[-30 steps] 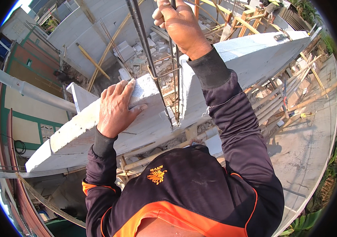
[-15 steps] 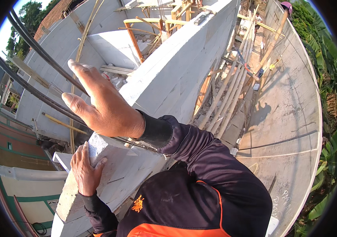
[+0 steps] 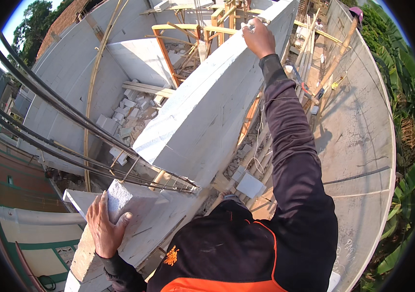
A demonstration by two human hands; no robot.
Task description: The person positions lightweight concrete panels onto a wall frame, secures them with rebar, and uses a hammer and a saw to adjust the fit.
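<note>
Through the head camera I count two bare hands, well apart, and two stretches of pale wall with a gap between them. The left hand (image 3: 105, 226) lies on the near wall (image 3: 120, 197), at its rough end by the gap; its fingers are close together over the top edge and its thumb stands wide on the other side, so I see it braced on the block. The right hand (image 3: 258, 39) reaches out at full arm's length to the top of the far wall (image 3: 207, 87), fingers bent in; one small object (image 3: 265, 21) shows just beyond it, mostly hidden, and I cannot tell whether the hand holds it. In the gap I count four dark rods (image 3: 47, 100), which bend away to my upper left. One white block (image 3: 251, 185) sits low beside the far wall, while the rubble (image 3: 127, 109) on the other side is too jumbled for me to count. Past it I see one orange frame (image 3: 167, 58). One grey pipe (image 3: 32, 214) runs in from the left, and one purple cap (image 3: 356, 13) shows at the top right. One white thread (image 3: 261, 146) hangs beside the right sleeve (image 3: 295, 131).
</note>
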